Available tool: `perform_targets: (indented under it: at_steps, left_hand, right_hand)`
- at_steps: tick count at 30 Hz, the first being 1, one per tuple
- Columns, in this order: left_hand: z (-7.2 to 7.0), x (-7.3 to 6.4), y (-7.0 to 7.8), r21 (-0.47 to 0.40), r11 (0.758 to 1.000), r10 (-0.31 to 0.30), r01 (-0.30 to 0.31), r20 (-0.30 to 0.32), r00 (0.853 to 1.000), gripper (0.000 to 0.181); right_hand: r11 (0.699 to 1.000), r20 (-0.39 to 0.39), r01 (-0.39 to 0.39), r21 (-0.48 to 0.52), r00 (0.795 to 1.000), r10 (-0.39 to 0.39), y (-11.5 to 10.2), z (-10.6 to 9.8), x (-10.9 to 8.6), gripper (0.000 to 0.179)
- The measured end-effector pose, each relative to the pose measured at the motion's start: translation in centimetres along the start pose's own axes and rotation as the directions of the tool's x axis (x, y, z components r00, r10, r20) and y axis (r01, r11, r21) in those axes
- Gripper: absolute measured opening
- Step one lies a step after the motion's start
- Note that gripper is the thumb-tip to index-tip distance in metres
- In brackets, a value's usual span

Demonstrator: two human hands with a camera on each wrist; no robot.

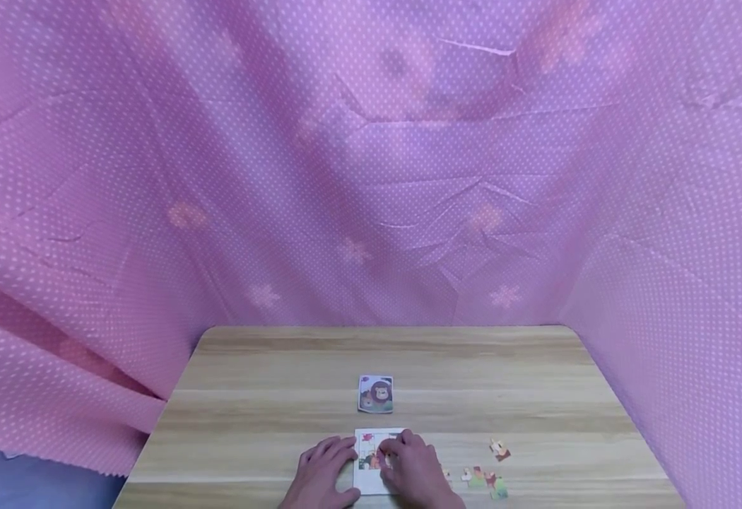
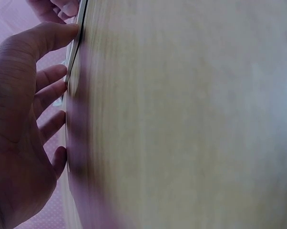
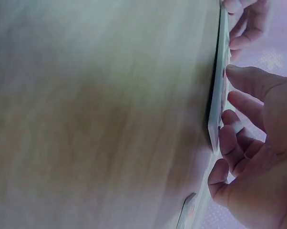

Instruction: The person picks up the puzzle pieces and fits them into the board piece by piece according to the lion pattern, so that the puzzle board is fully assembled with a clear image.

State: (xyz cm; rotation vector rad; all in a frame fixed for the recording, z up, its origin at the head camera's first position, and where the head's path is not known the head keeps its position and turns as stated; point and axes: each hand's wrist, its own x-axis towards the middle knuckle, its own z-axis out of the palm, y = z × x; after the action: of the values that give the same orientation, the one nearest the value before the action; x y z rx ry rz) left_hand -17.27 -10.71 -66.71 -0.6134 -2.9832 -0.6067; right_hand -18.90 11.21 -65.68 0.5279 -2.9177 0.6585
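Observation:
A white puzzle board (image 1: 371, 483) with a partly filled picture lies near the table's front. My left hand (image 1: 326, 472) rests at its left side, fingertips by the upper edge and thumb by the lower corner. In the left wrist view, the left thumb (image 2: 62, 34) touches the board's edge and the other fingers are loosely bent. My right hand (image 1: 414, 470) is over the board's right part, covering some of the picture. In the right wrist view, its thumb (image 3: 251, 80) and fingertips touch the board's top; whether a puzzle piece is between them is hidden.
A small lion picture card (image 1: 375, 394) lies behind the board. Right of it are loose puzzle pieces: one farther back (image 1: 499, 449), and several grouped nearer the front, including a green one (image 1: 498, 488). A pink dotted cloth (image 1: 371, 212) hangs around the wooden table (image 1: 250, 396).

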Motion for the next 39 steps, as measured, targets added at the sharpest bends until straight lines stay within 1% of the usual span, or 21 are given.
perform_targets:
  at_steps: [3, 4, 9, 13, 18, 23, 26, 29, 33, 37, 39]
  left_hand:
    - [0.1, 0.1, 0.0, -0.001, 1.000, -0.002, 0.002, 0.005, 1.000, 0.051]
    - [0.1, 0.1, 0.0, 0.000, 1.000, -0.002, 0.002, 0.006, 1.000, 0.051]
    - [0.1, 0.2, -0.1, -0.001, 1.000, -0.002, 0.002, 0.013, 1.000, 0.050]
    - [0.0, 0.1, 0.0, 0.000, 1.000, 0.003, -0.003, 0.010, 1.000, 0.048]
    - [0.1, 0.0, -0.1, 0.002, 1.000, -0.001, 0.001, 0.005, 1.000, 0.047]
    - [0.4, -0.1, -0.1, 0.010, 1.000, -0.004, 0.004, 0.012, 1.000, 0.046]
    - [0.4, -0.2, -0.1, 0.023, 1.000, 0.001, -0.001, 0.013, 1.000, 0.051]
    - [0.4, -0.3, 0.0, 0.039, 0.999, 0.010, -0.011, 0.010, 1.000, 0.056]
    - [0.2, -0.5, 0.1, 0.043, 0.999, 0.014, -0.014, 0.012, 1.000, 0.058]
    - [0.2, -0.7, 0.3, 0.038, 0.999, 0.012, -0.012, 0.011, 1.000, 0.057]
    - [0.1, -0.8, 0.4, 0.033, 0.999, 0.007, -0.008, 0.012, 1.000, 0.057]
  right_hand:
    - [0.999, -0.024, 0.014, 0.038, 1.000, -0.013, 0.1, -0.5, -0.2, 0.023]
    - [0.998, -0.023, 0.007, 0.055, 1.000, -0.005, 0.2, -0.8, -0.3, 0.024]
    - [0.986, 0.013, -0.054, 0.155, 0.999, 0.053, 1.1, -2.0, -0.5, 0.031]
    - [0.976, 0.029, -0.098, 0.194, 0.995, 0.094, 2.1, -2.6, -0.9, 0.029]
    - [0.979, -0.017, -0.110, 0.174, 0.993, 0.115, 3.1, -3.2, -1.7, 0.031]
    - [0.976, -0.028, -0.129, 0.177, 0.990, 0.136, 3.6, -3.6, -2.4, 0.033]
    - [0.975, -0.037, -0.130, 0.182, 0.990, 0.138, 3.9, -3.8, -2.7, 0.033]
    - [0.977, -0.070, -0.138, 0.164, 0.986, 0.151, 4.2, -4.0, -3.0, 0.031]
    - [0.974, -0.081, -0.188, 0.125, 0.977, 0.199, 4.6, -4.3, -3.6, 0.030]
    - [0.963, -0.052, -0.246, 0.109, 0.966, 0.253, 5.1, -4.6, -4.2, 0.030]
    - [0.957, -0.047, -0.266, 0.117, 0.961, 0.273, 5.4, -4.7, -4.5, 0.030]
